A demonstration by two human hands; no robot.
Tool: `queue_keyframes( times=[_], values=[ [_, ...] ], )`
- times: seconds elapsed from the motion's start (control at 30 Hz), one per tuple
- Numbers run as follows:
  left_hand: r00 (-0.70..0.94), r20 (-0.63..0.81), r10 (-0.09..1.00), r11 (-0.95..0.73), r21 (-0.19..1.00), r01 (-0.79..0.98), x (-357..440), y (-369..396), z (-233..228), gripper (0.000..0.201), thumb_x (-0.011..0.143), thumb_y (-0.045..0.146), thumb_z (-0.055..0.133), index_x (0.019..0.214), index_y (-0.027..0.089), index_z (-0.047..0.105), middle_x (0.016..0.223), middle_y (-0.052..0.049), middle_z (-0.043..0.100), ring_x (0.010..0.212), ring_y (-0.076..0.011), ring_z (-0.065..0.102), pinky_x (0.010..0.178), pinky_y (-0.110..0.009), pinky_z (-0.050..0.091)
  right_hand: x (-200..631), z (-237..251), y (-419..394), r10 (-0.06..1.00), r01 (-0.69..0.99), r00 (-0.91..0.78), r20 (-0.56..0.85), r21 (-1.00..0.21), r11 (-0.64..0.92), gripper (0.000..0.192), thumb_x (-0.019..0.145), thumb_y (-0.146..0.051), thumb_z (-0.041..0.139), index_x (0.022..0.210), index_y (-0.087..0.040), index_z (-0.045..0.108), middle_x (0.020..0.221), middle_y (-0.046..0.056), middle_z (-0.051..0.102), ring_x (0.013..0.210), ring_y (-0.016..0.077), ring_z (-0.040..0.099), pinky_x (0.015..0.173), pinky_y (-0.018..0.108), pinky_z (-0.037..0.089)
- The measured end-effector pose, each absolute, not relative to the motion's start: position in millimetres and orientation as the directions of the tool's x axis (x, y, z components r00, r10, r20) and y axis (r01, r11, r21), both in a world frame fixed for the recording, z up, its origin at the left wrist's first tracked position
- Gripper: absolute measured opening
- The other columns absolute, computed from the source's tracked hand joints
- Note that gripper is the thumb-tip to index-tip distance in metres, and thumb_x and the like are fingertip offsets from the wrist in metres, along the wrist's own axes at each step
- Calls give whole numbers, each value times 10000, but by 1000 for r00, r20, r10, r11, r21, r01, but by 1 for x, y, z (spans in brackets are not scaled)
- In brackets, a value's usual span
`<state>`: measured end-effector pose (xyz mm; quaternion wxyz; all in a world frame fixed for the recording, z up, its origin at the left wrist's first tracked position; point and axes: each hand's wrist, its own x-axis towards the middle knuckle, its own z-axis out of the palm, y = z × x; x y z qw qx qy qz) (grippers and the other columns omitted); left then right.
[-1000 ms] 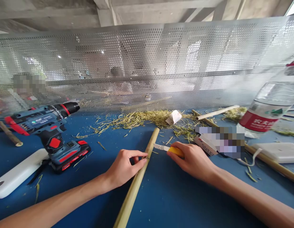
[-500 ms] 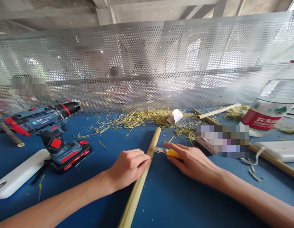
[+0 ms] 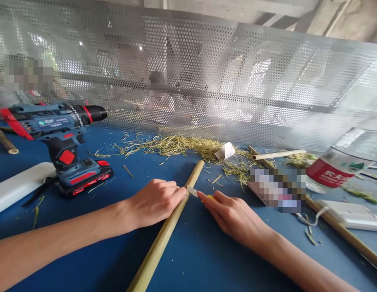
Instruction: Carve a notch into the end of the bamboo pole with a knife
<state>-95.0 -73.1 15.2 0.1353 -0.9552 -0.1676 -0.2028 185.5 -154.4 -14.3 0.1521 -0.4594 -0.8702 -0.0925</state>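
Note:
A long pale green bamboo stick [image 3: 166, 231] lies on the blue table [image 3: 206, 259], running from the near edge up toward the middle. My left hand [image 3: 153, 201] is closed over the stick, pinning it down. My right hand [image 3: 232, 217] holds a small yellow-handled knife [image 3: 203, 195]. Its short blade touches the stick just beside my left fingertips.
A blue and red cordless drill [image 3: 59, 140] stands at the left beside a white flat device [image 3: 18, 186]. Bamboo shavings [image 3: 188, 147] lie heaped along a perforated metal screen [image 3: 206, 81]. At the right are a water bottle [image 3: 343, 162], more bamboo sticks [image 3: 340, 229] and a white box [image 3: 351, 213].
My right hand has slid the knife left until the blade meets the stick. My left hand has closed flatter on the stick. The view has tilted and shifted.

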Motion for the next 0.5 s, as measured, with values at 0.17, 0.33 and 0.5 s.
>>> queue_keyframes(
  times=[0.17, 0.33, 0.5],
  values=[
    [793, 508, 337, -883, -122, 454, -91, -76, -5, 317, 1115, 177, 368, 938, 226, 626, 788, -14, 673, 707, -179, 625, 605, -356, 405, 181, -13, -156, 776, 837, -527, 346, 52, 545, 471, 1192, -270, 370, 1592, -178, 600, 913, 56, 700, 577, 153, 648, 540, 299, 465],
    [612, 565, 554, -825, 276, 493, -82, -80, -13, 342, 1067, 283, 335, 912, 310, 638, 803, -35, 710, 703, -221, 644, 654, -395, 451, 181, -12, -155, 789, 847, -519, 328, 69, 528, 455, 1186, -260, 401, 1590, -192, 598, 914, 46, 709, 573, 162, 669, 532, 312, 447],
    [456, 544, 704, -706, 464, 535, -84, -66, 12, 249, 1079, 299, 494, 930, 205, 670, 629, 35, 597, 551, -140, 519, 600, -307, 363, 174, -11, -155, 827, 865, -502, 252, 159, 477, 429, 1153, -245, 475, 1551, -248, 634, 900, 34, 708, 548, 183, 679, 480, 318, 387]
  ],
)
